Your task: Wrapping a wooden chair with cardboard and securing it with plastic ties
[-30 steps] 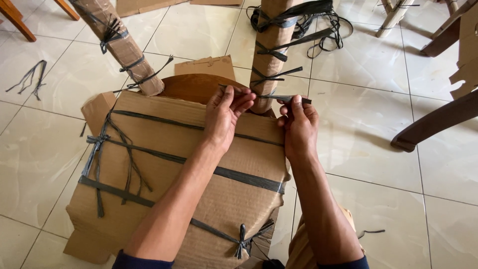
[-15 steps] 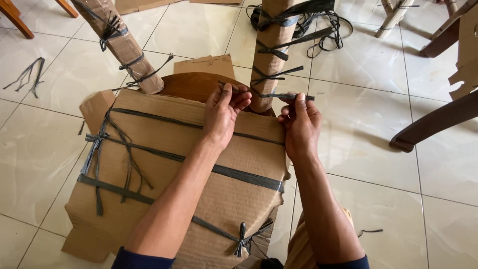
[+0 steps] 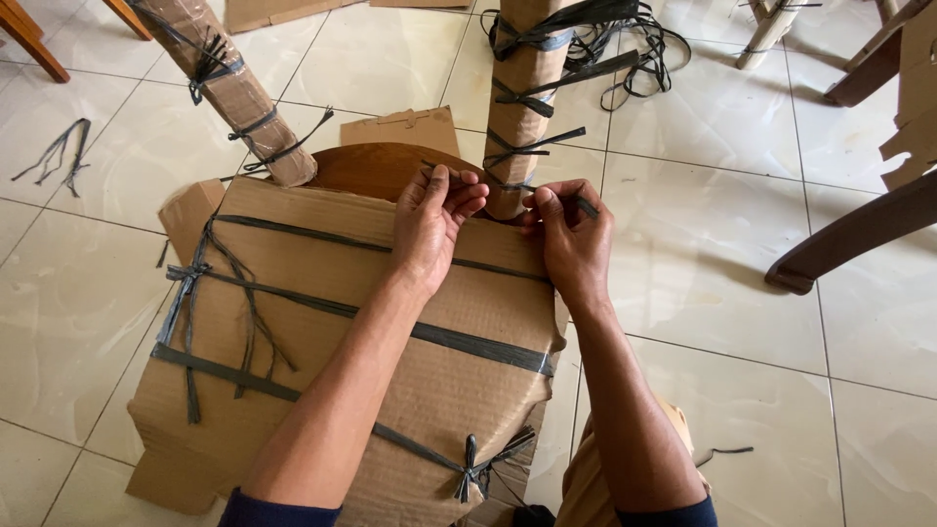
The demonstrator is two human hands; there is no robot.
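Observation:
A chair seat wrapped in brown cardboard (image 3: 322,342) lies in front of me, bound with dark plastic straps (image 3: 468,344). Two cardboard-wrapped legs stand up from it, one at the left (image 3: 234,93) and one at the right (image 3: 522,107), each tied with dark straps. My left hand (image 3: 434,224) pinches one end of a thin dark strap (image 3: 503,183) at the base of the right leg. My right hand (image 3: 571,239) grips the strap's other end just beside that leg. Both hands rest on the far edge of the wrapped seat.
A tangle of loose dark straps (image 3: 639,44) lies on the tiled floor behind the right leg. Strap scraps (image 3: 59,151) lie at far left. Dark wooden furniture parts (image 3: 859,229) reach in from the right, and cardboard sheets (image 3: 400,127) lie beyond the seat.
My right hand moved left toward the leg, bringing its strap end closer to my left hand. The left hand stayed almost still.

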